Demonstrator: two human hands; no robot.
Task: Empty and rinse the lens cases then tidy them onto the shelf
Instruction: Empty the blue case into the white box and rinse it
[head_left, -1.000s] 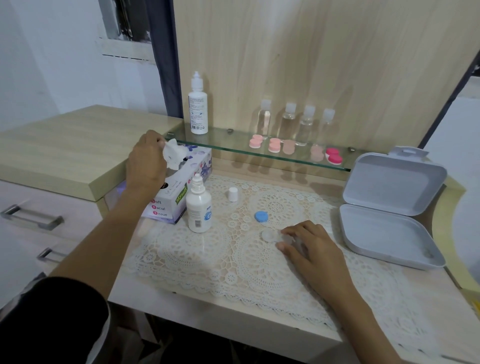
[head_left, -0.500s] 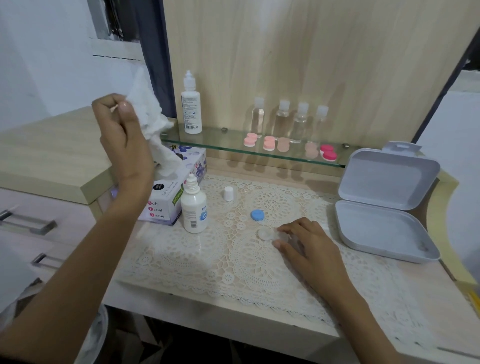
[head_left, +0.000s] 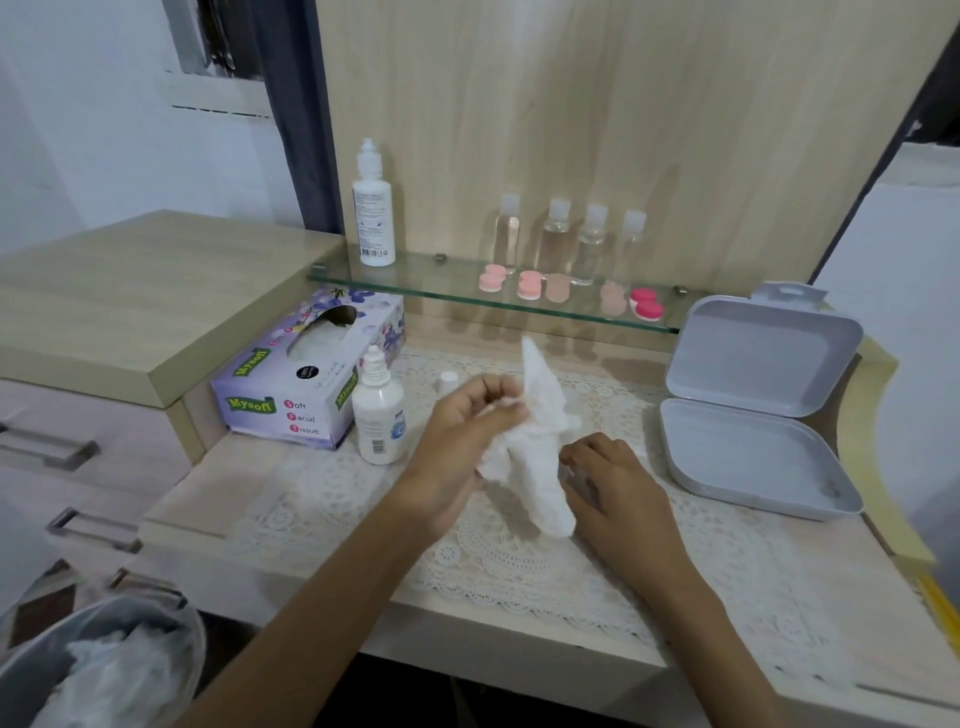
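Pinched between thumb and curled fingers of the left hand: a crumpled white tissue, draped down over mid-mat. At 3 o'clock of the tissue, resting on the lace mat, the right hand, fingers bent, tips tucked behind the tissue; cannot tell whether closed on anything. At 12 o'clock, on the glass shelf, a row of pink lens cases before four clear bottles, well apart from both sets of fingers. At 9 o'clock of the left hand, a white dropper bottle. At far 3 o'clock, an open grey box.
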